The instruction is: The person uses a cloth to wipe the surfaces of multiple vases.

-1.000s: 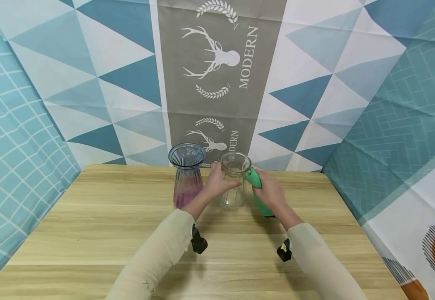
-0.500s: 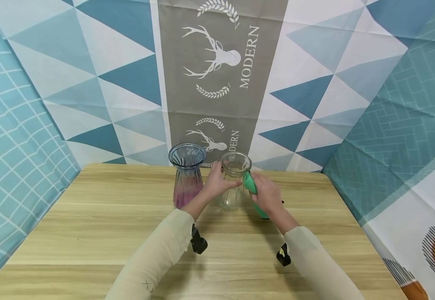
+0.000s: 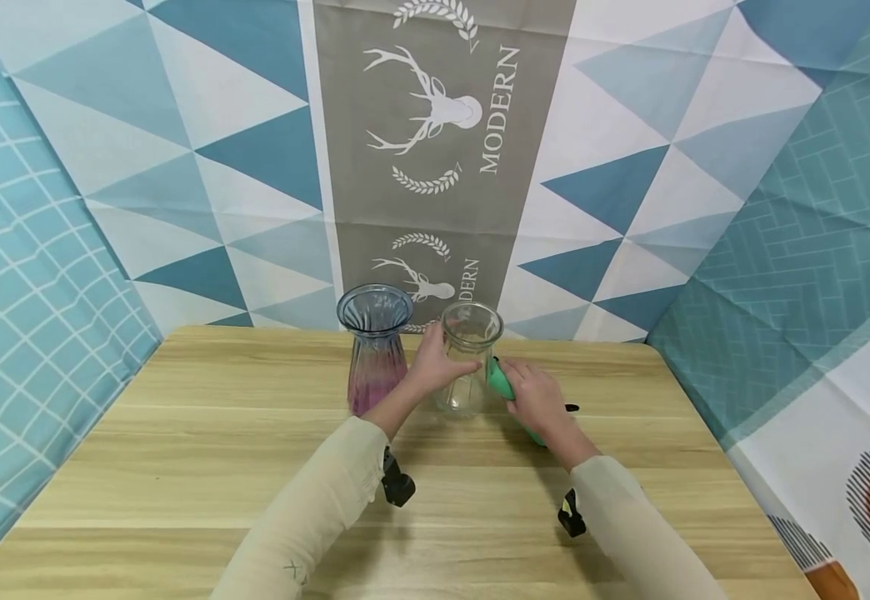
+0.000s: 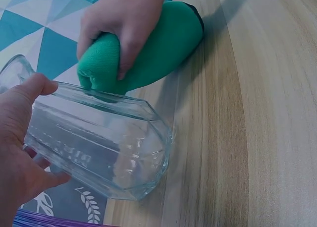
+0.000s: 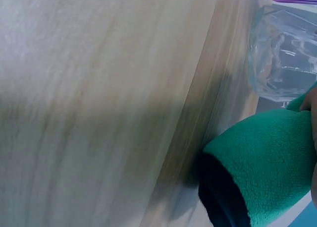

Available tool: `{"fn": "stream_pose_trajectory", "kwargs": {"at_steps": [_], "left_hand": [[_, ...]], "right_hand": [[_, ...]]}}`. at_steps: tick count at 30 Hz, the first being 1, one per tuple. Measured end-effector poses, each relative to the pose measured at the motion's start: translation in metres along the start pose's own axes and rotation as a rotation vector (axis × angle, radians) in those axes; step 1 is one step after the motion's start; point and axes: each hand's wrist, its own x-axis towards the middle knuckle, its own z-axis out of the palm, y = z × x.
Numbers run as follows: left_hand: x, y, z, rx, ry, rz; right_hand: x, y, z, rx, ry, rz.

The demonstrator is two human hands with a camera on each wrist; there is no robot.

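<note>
A clear glass vase (image 3: pixel 468 383) stands on the table, its wide rim up. My left hand (image 3: pixel 435 367) grips it below the rim from the left, thumb on the near side and fingers behind, as the left wrist view shows. My right hand (image 3: pixel 536 400) holds a green cloth (image 4: pixel 168 43) with a dark edge, bunched against the vase's right side. Most of the cloth hides under that hand in the head view; its loose end hangs toward the table in the right wrist view (image 5: pixel 267 162).
Left of the clear vase stands a second glass vase (image 3: pixel 377 367), blue at the top and purple-pink below, near my left hand. Patterned cloth walls (image 3: pixel 255 125) rise behind and beside the wooden table (image 3: pixel 180 467).
My right hand and the green cloth have moved a little down along the clear vase's right side. The left hand and both vases stay in place.
</note>
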Motion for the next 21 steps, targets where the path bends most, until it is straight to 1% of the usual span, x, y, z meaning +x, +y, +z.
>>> {"fn": "stream_pose_trajectory", "kwargs": {"at_steps": [5,9,12,14,17,21], "left_hand": [[0.000,0.001,-0.001,-0.001,0.005,-0.001],[-0.002,0.000,0.000,-0.003,-0.009,-0.010],[-0.003,-0.001,0.001,-0.018,-0.020,-0.014],[-0.004,-0.001,0.001,-0.028,-0.020,-0.010],[-0.004,-0.001,0.001,-0.058,-0.016,0.004],[-0.003,0.000,0.001,-0.067,-0.021,0.005]], "right_hand": [[-0.003,0.000,0.002,0.024,-0.100,0.010],[-0.007,0.000,0.002,0.037,-0.182,0.011],[-0.009,0.001,0.002,0.056,-0.212,0.029],[-0.008,0.002,0.000,0.081,-0.209,0.063],[-0.002,0.004,-0.004,0.131,-0.173,0.131],[0.008,0.005,-0.013,0.215,-0.070,0.215]]}}
